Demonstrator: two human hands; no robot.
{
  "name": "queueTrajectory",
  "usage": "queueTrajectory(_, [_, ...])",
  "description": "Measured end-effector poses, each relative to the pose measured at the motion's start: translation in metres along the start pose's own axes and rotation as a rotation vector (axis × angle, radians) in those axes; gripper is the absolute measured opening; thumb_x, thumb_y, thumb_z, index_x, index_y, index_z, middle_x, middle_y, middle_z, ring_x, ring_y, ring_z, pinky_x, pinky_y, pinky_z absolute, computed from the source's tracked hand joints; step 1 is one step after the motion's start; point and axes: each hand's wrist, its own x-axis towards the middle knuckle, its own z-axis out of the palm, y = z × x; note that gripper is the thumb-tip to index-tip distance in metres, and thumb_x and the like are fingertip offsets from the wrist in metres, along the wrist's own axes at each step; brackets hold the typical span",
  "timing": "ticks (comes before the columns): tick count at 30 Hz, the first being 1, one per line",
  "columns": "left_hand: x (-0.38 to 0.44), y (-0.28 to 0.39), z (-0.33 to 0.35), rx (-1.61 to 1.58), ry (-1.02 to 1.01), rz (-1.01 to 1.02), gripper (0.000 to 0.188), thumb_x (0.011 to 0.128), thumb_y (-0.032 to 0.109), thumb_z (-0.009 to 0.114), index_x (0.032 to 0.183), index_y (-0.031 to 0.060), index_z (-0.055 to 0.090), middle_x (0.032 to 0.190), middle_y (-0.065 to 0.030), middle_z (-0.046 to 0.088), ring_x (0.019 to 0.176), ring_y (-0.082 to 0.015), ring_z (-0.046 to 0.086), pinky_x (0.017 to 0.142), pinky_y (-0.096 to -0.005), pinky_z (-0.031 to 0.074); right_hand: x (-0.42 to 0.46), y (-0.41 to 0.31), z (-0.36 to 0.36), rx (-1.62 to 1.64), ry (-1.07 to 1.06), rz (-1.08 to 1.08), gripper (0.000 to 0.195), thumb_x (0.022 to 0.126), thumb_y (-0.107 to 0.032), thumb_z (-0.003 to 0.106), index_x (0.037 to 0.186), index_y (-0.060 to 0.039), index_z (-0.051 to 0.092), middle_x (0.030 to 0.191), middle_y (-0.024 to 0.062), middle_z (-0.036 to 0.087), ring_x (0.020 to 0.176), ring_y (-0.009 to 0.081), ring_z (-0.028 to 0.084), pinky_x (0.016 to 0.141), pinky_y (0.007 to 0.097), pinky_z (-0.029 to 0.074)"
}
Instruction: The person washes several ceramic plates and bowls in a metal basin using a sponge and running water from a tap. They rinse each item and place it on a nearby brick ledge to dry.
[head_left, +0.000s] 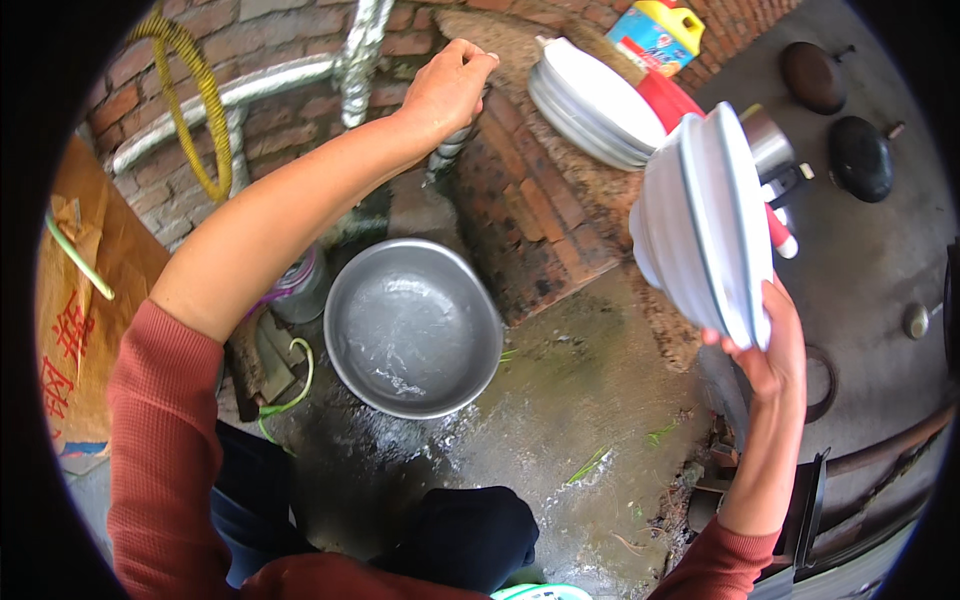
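My right hand (772, 349) grips the lower rim of a tilted stack of white bowls (694, 232) with dark-edged rims. Over by the brick wall, my left hand (448, 88) is raised with its fingers curled, just above a wrapped pipe end (448, 150). Whether those fingers touch a tap is hidden. Below and between my arms, a round metal basin (412, 330) rests on the wet concrete, with a little water in its bottom. Another stack of white dishes (592, 105) leans on the ledge, close behind the bowls.
A brick slab (540, 232) lies beyond the basin. Foil-wrapped pipes (225, 105) and a yellow corrugated hose (217, 127) line the brick wall (292, 34). At right is a dark stove top (877, 247) with pot lids. A wooden board (105, 247) stands left; a yellow-topped jug (660, 34) is at the back.
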Motion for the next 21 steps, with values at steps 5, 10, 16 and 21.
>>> queueTrajectory(5, [-0.020, -0.064, -0.009, -0.121, -0.006, -0.208, 0.021, 0.081, 0.028, 0.044, 0.092, 0.0107, 0.050, 0.058, -0.0009, 0.046, 0.043, -0.0086, 0.040, 0.037, -0.0229, 0.029, -0.026, 0.064, 0.077, 0.131, -0.262, 0.161, 0.072, 0.059, -0.010, 0.060, 0.123, 0.0051, 0.030, 0.112, 0.0196, 0.046, 0.101, 0.0278, 0.049, 0.083, 0.0348, 0.046])
queueTrajectory(10, [-0.048, -0.118, -0.022, -0.208, -0.051, -0.439, 0.014, 0.077, 0.014, 0.046, 0.090, 0.0086, 0.050, 0.057, 0.0006, 0.045, 0.042, -0.0074, 0.039, 0.034, -0.0215, 0.029, 0.016, 0.239, 0.131, 0.225, -0.388, 0.576, 0.064, 0.067, -0.005, 0.052, 0.125, -0.0053, 0.027, 0.108, 0.0185, 0.045, 0.090, 0.0271, 0.055, 0.061, 0.0301, 0.055])
queueTrajectory(16, [-0.082, -0.155, -0.029, -0.223, -0.227, -0.566, 0.012, 0.076, 0.009, 0.045, 0.086, 0.0071, 0.053, 0.056, 0.0002, 0.046, 0.043, -0.0072, 0.042, 0.035, -0.0205, 0.031, 0.058, 0.447, 0.168, 0.202, -0.221, 0.601, 0.051, 0.072, 0.002, 0.041, 0.116, -0.0112, 0.017, 0.111, 0.0194, 0.040, 0.088, 0.0373, 0.055, 0.055, 0.0409, 0.056])
queueTrajectory(21, [-0.089, -0.157, -0.033, -0.187, -0.325, -0.608, 0.012, 0.076, 0.008, 0.044, 0.084, 0.0053, 0.053, 0.059, -0.0002, 0.048, 0.045, -0.0072, 0.043, 0.037, -0.0199, 0.033, 0.060, 0.482, 0.195, 0.188, -0.089, 0.656, 0.047, 0.073, 0.006, 0.037, 0.113, -0.0100, 0.018, 0.112, 0.0227, 0.037, 0.084, 0.0404, 0.056, 0.053, 0.0430, 0.055])
